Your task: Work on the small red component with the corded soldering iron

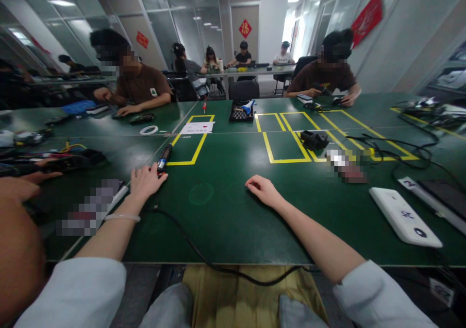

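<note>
From where I watch, a co-worker's arm [18, 211] reaches in at the far left, its hand beside a dark device [73, 160] with coloured wires. Right of it, a flat object [94, 206], pixelated over, lies on the green surface [218, 211] next to my left forearm, which wears a pale bangle [122, 217].

My left hand [147, 184] is palm down at the near end of a dark cylindrical tool [165, 157] with a blue band and orange parts. The fingers touch that end, but I cannot tell whether they are clenched around it. The tool lies at the near left corner of a yellow tape outline [196, 150], pointing away from me. A white sheet [197, 128] lies across that outline, farther off.

Near the hand, a black cable [189, 240] starts and curves toward me, over the front edge and off to the right. Beyond, in the middle, a black tray [241, 112] holds a blue and white item [249, 107].

My right hand [264, 190] rests on the surface, well apart from the tool; its fingers are released, loosely curled, with nothing visible in them. Past it, a black device [313, 140] sits over more yellow tape, and at the right a white box [405, 217] lies near the edge.
</note>
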A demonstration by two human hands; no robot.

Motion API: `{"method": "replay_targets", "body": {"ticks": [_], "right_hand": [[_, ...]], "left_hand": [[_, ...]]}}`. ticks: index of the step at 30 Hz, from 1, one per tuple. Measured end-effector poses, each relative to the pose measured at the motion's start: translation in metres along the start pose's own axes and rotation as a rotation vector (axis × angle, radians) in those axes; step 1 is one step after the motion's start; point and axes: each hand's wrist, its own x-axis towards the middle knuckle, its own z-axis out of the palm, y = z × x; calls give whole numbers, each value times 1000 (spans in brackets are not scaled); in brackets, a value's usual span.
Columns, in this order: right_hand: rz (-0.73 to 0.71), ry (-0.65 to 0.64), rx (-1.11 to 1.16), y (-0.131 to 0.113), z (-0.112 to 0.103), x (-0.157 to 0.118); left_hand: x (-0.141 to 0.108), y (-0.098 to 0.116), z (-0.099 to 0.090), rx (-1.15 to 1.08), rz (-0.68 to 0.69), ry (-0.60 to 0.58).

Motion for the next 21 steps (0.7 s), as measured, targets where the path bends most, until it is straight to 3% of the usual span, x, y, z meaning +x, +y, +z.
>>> {"method": "replay_targets", "body": {"ticks": [3,8,14,18,21], "right_hand": [[7,-8,-8,-1,0,0],[11,-14,-6,-1,-1,0],[4,-12,-14,1,1,1],[0,-13,-2,1,1,1],[15,-20,38,0,1,0]], "left_hand": [[0,2,-2,20,-25,12],[-11,13,-7,10,-32,199],[-10,30,-32,-71,-44,161],[-17,81,-64,-381,51,137],[-32,139,-83,-826,298,-3]]}}
